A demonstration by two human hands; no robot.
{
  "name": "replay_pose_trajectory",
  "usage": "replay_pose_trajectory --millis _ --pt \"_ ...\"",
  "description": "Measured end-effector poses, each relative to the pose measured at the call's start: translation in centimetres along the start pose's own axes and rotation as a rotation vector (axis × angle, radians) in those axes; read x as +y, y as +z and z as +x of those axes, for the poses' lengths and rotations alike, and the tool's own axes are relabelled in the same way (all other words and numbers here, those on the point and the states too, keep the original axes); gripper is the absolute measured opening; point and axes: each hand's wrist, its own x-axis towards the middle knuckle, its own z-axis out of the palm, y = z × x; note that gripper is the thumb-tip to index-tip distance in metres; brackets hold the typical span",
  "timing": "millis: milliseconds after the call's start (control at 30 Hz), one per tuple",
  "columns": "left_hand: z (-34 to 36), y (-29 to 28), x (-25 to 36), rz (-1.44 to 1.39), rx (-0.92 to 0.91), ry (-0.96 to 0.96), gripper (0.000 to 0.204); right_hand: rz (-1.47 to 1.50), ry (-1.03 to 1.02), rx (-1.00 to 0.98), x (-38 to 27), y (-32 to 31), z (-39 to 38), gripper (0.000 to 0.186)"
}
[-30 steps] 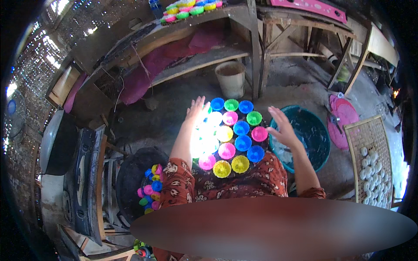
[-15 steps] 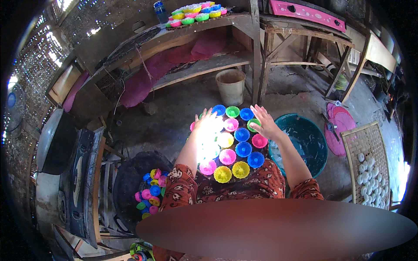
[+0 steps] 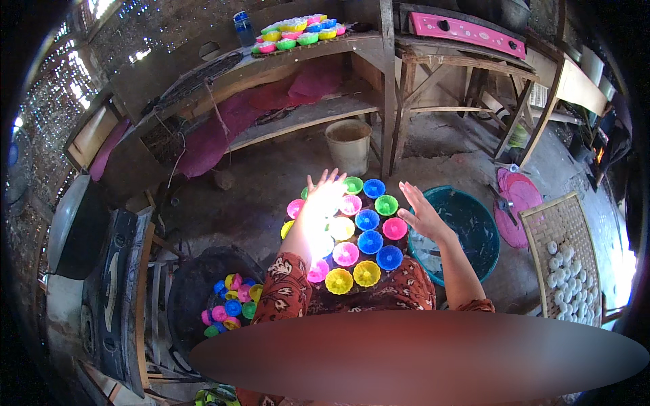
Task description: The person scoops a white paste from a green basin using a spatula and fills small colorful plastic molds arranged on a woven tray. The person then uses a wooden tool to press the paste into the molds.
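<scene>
Over the fluted cups [image 3: 367,219], the brightly lit left hand [image 3: 325,193] is outspread, contact unclear; the right hand [image 3: 426,216], also open, is near the teal basin [image 3: 489,220].

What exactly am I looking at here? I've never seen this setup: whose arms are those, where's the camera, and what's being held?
There is no machine: these are a person's bare hands. The camera sits on their head, looking down through a fisheye lens, so straight edges bend. Picture left is the person's left.

The fluted cups, pink, blue, green and yellow, sit in a cluster in front of the body; their support is mostly hidden. The left hand is spread over the left part, washed out by glare, so I can't tell whether it touches them. The right hand is open at the right edge, seemingly empty.

To the left, a black tub holds more cups; to the right is a teal basin.
</scene>
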Motion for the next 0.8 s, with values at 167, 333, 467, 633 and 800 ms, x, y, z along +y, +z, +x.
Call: replay_pose_trajectory --millis 167,333,467,633,800 --pt "0.7 2.0 0.3 0.12 0.09 0.086 0.05 0.01 0.056 -0.025 -0.1 -0.8 -1.3 0.071" --pt "0.8 2.4 0.4 0.068 0.174 0.109 0.049 0.024 0.05 -0.022 -0.3 -0.8 -1.7 0.072" --pt "1.2 1.2 0.9 0.027 0.071 0.058 0.051 0.032 0.018 -0.015 0.1 -0.1 -0.6 0.071" --pt "1.4 -0.8 0.0 -0.105 -0.046 -0.115 0.058 -0.011 -0.016 -0.043 0.9 1.4 3.0 0.072" --pt "-0.4 -2.3 -3.2 -0.235 -0.052 -0.239 0.059 -0.316 0.023 -0.207 -0.4 4.0 7.8 0.076"
